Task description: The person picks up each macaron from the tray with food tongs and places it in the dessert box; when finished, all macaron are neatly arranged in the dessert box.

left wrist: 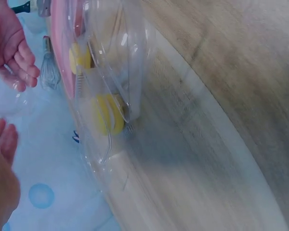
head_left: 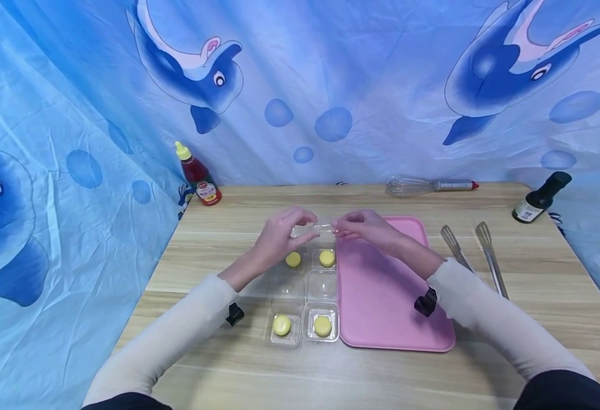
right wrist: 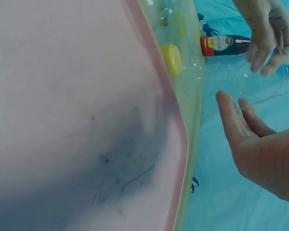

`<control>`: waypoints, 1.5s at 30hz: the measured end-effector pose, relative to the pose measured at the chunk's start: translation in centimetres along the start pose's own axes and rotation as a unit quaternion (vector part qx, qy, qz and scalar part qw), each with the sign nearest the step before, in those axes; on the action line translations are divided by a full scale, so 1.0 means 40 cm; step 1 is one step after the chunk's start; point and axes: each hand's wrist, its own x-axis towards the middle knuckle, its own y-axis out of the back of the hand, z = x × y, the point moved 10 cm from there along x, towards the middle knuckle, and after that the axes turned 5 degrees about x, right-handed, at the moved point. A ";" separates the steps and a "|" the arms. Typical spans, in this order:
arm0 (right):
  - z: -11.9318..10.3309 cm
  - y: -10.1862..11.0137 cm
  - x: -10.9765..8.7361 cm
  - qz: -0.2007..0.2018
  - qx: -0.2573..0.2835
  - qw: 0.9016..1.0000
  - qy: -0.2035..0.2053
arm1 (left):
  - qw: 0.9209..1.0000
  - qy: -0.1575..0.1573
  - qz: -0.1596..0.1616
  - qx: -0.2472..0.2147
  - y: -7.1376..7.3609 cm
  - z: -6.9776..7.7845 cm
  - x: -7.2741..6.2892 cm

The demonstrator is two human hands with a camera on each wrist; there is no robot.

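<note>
1. Pinching a clear lid (head_left: 324, 227), your left hand (head_left: 283, 229) and right hand (head_left: 368, 229) hold it up near the back boxes (head_left: 316, 265).
2. Four yellow cakes (head_left: 322, 326) sit boxed, so filling looks done.
3. Front boxes (head_left: 334, 336) look uncovered; closing seems left.
4. Beside them, the tray (head_left: 397, 310) lies on the desk (head_left: 228, 381).

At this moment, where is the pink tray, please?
In the head view, the pink tray lies right of centre on the table, with clear containers along its left edge and the whisk beyond it.

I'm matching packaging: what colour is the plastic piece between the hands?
The plastic piece is clear and colourless; the head view shows it best.
</note>
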 end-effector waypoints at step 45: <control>0.059 -0.080 -0.018 0.029 -0.380 0.909 0.169 | 0.964 0.049 -0.246 0.090 -0.137 -0.071 -0.095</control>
